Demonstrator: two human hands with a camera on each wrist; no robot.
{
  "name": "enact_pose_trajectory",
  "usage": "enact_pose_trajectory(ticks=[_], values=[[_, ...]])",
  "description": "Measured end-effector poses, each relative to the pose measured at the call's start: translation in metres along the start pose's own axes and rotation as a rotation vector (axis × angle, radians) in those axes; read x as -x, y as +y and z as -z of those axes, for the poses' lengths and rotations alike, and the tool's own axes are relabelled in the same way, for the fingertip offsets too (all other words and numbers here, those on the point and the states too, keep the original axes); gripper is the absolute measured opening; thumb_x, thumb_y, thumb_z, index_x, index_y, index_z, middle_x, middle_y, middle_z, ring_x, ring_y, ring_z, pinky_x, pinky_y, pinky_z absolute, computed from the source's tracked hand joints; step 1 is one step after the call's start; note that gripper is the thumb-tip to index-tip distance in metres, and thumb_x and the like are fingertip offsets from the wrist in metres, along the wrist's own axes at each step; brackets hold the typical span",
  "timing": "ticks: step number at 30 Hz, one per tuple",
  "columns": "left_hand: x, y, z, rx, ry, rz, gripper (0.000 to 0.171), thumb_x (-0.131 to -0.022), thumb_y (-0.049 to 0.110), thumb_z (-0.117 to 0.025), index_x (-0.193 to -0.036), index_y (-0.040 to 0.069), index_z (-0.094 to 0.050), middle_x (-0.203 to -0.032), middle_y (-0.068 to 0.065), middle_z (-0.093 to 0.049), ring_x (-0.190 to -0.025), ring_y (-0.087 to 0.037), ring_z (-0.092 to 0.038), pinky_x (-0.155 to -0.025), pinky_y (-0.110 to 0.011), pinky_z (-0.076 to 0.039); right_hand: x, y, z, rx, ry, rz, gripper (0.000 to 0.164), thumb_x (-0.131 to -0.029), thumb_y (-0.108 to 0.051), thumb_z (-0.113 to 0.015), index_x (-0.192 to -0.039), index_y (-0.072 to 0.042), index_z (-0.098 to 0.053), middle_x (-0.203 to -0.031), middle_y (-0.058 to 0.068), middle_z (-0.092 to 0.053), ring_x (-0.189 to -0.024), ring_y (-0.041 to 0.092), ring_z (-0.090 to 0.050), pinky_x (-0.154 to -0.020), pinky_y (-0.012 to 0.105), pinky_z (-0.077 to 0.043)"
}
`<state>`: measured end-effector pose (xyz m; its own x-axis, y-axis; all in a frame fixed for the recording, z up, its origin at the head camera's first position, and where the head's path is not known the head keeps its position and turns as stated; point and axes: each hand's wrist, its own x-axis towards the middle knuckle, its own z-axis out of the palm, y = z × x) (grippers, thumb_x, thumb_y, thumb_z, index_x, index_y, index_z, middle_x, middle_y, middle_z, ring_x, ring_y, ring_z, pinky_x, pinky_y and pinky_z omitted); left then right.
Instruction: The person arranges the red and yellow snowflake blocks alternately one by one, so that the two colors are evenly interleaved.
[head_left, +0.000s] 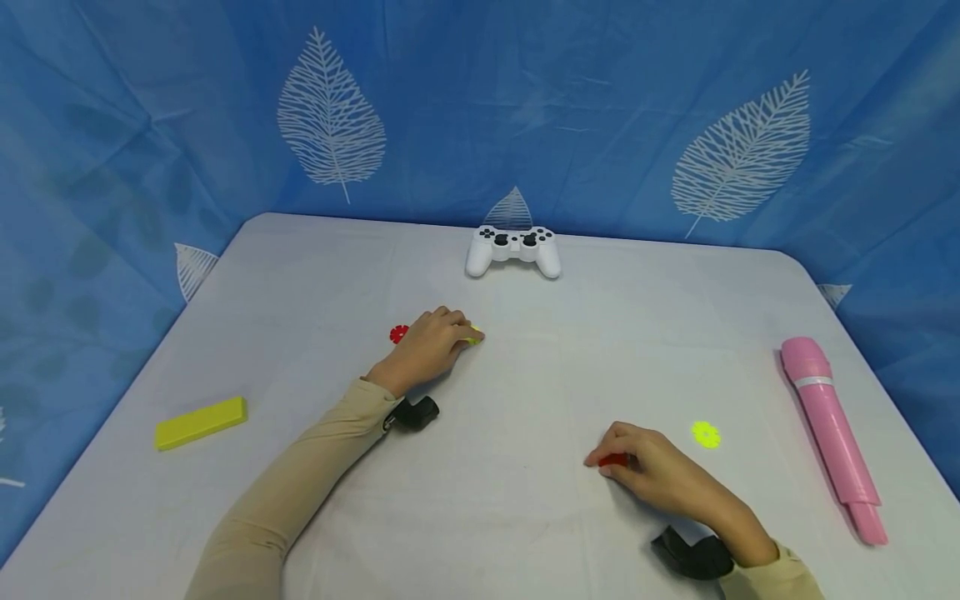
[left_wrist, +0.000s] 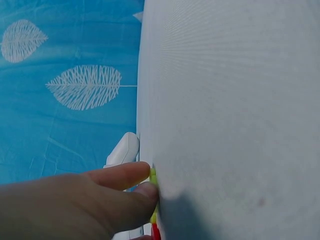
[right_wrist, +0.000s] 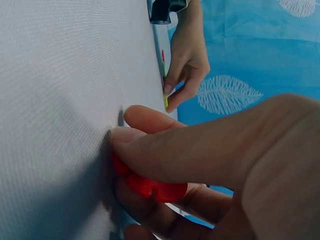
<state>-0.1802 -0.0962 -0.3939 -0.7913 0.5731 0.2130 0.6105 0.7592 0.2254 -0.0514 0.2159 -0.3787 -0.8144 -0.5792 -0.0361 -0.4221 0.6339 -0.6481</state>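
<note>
Near the middle of the table, my left hand (head_left: 426,348) pinches a yellow notched disc (head_left: 474,337) between thumb and forefinger, low over the cloth. The left wrist view shows that yellow disc edge-on (left_wrist: 153,176), partly behind the thumb. A red notched disc (head_left: 398,334) lies just left of the left hand. At the front right, my right hand (head_left: 654,472) holds another red notched disc (right_wrist: 167,191) in its fingers, close to the tabletop; thumb and fingers hide part of it. A second yellow notched disc (head_left: 706,434) lies to the right of that hand.
A white game controller (head_left: 514,247) sits at the table's back edge. To the left lies a yellow block (head_left: 201,423), and along the right side a pink microphone-shaped stick (head_left: 836,437). Behind the white-covered table (head_left: 517,533) hangs a blue curtain (head_left: 525,100).
</note>
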Motion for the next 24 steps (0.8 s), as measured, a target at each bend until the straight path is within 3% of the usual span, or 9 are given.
enact_pose_trajectory(ticks=[16, 24], values=[[0.000, 0.001, -0.001, 0.009, -0.022, 0.029, 0.024, -0.086, 0.010, -0.059, -0.106, 0.019, -0.069, -0.100, -0.003, -0.065, -0.091, -0.020, -0.056, -0.074, -0.033, -0.046, -0.004, -0.003, -0.011, -0.059, 0.083, 0.123, 0.016, -0.081, -0.010, -0.066, -0.094, -0.020, -0.069, -0.088, -0.010, -0.065, -0.080, 0.000, -0.058, -0.068, 0.017, -0.047], [0.000, 0.000, -0.001, -0.016, -0.012, 0.009, 0.022, -0.087, 0.013, -0.059, -0.106, 0.019, -0.069, -0.102, -0.005, -0.065, -0.093, -0.023, -0.057, -0.074, -0.035, -0.046, -0.021, -0.010, -0.017, -0.041, 0.146, 0.059, 0.026, -0.077, -0.005, -0.069, -0.099, -0.019, -0.069, -0.091, -0.011, -0.065, -0.075, -0.002, -0.052, -0.064, 0.018, -0.044]])
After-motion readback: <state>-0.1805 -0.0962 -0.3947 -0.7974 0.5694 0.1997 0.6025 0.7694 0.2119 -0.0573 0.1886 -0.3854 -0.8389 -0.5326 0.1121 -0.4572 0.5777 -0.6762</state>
